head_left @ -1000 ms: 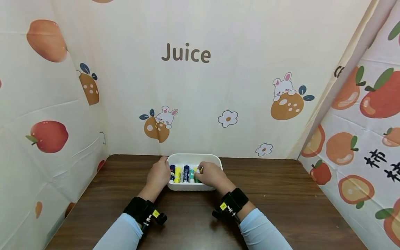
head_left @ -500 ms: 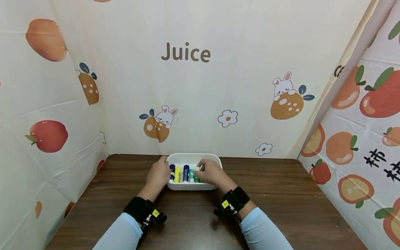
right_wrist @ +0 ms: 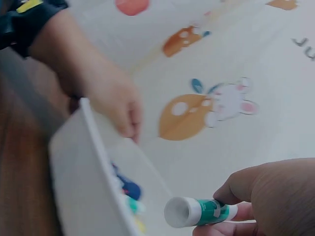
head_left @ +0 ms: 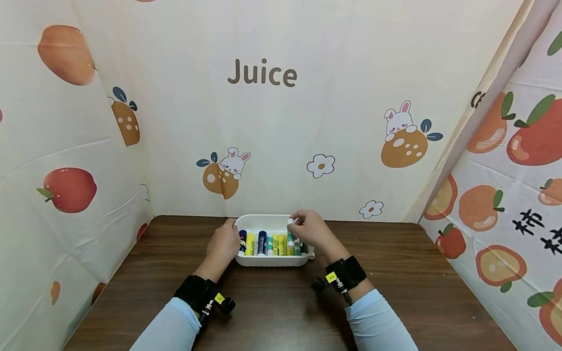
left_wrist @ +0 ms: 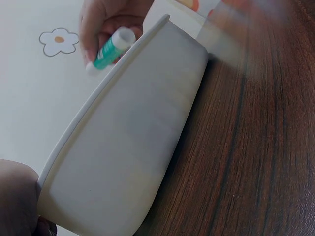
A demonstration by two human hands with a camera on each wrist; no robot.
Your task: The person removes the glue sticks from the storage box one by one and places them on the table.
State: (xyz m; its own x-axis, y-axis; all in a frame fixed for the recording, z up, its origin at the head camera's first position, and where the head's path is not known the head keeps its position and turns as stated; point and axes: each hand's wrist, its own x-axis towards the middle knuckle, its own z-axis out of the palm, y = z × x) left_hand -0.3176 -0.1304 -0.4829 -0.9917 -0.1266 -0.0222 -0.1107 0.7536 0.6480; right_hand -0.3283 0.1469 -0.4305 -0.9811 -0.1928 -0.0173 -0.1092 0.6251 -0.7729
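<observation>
Glue stick (right_wrist: 208, 211), green, white-ended, pinched in right hand (head_left: 311, 229), over right end of white bin (head_left: 272, 262), lower centre of head view, left hand (head_left: 223, 242) gripping bin's left end.

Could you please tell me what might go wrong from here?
The right hand pinches the green-and-white tube with thumb and fingers, so it could slip. The other tubes lie side by side in the white tray, so a dropped one might knock them out of line. The left hand grips the tray's left end; a tug there might shift it and set tubes rolling.
</observation>
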